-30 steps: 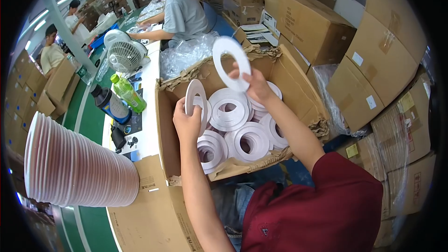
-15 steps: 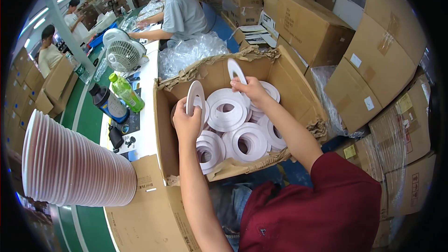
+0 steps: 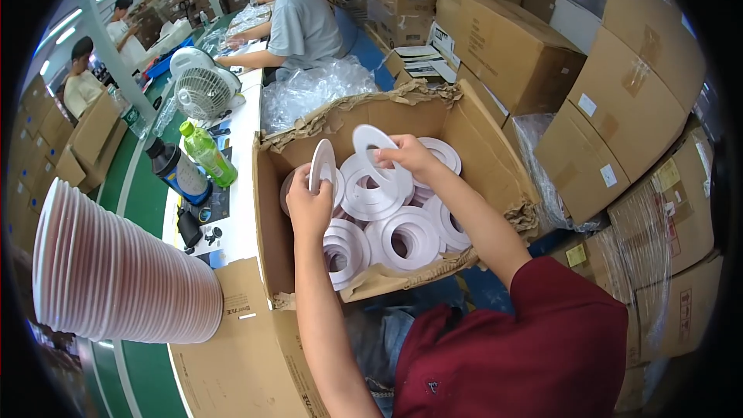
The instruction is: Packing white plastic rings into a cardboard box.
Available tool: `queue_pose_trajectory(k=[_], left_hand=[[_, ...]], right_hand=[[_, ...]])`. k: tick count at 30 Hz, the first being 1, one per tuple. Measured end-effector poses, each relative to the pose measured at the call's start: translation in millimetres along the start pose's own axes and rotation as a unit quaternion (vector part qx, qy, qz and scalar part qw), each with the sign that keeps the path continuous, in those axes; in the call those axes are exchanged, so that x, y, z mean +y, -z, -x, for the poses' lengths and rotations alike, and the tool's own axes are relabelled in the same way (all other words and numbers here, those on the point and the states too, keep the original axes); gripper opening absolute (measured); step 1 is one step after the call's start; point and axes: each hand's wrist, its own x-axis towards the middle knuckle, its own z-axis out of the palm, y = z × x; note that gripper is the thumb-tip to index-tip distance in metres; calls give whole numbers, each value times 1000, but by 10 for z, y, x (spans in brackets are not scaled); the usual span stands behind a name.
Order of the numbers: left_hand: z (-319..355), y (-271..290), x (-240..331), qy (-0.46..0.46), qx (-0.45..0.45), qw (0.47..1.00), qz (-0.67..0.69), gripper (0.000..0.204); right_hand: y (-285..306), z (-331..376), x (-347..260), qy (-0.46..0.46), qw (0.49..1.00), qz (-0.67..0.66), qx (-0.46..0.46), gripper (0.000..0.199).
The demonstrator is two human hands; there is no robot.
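Note:
Inside an open cardboard box (image 3: 495, 162) with torn flaps lie several stacks of flat white rings (image 3: 396, 224), each with a round hole. My left hand (image 3: 311, 205) grips a white ring (image 3: 322, 162) held upright on edge over the box's left side. In my right hand (image 3: 410, 156) is another white ring (image 3: 364, 138), tilted with its flat face toward me, pinched at its right edge. The two rings are close but apart. Left of the box, a tall stack of pale rim-edged discs (image 3: 124, 263) leans on a cardboard surface (image 3: 240, 356).
A white fan (image 3: 203, 89), a green bottle (image 3: 207, 155) and a dark bottle (image 3: 178, 170) stand on the table to the left. Clear plastic bags (image 3: 317, 93) lie beyond the box, near a seated co-worker (image 3: 298, 23). Stacked cartons (image 3: 627, 108) rise at the right.
My right hand has moved slightly left and down, and its ring has turned from nearly edge-on to show more of its face. My left hand stays almost in place.

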Motion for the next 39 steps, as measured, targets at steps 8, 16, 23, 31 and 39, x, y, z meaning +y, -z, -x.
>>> queue_pose_trajectory(k=[8, 16, 23, 31, 39], left_hand=[[7, 29, 50, 1, -5, 1000, -19, 35], [20, 28, 53, 15, -11, 1000, -20, 31], [-49, 144, 34, 192, -29, 939, 285, 16], [-18, 142, 2, 197, -41, 941, 271, 29], [-37, 61, -11, 163, -47, 961, 218, 31]], right_hand=[[-38, 80, -200, 247, 951, -179, -43, 47], [-27, 120, -106, 136, 988, -6, 69, 43], [50, 82, -225, 134, 989, -44, 42, 25], [56, 124, -321, 283, 940, -112, 156, 28], [144, 41, -85, 184, 953, 63, 232, 15]])
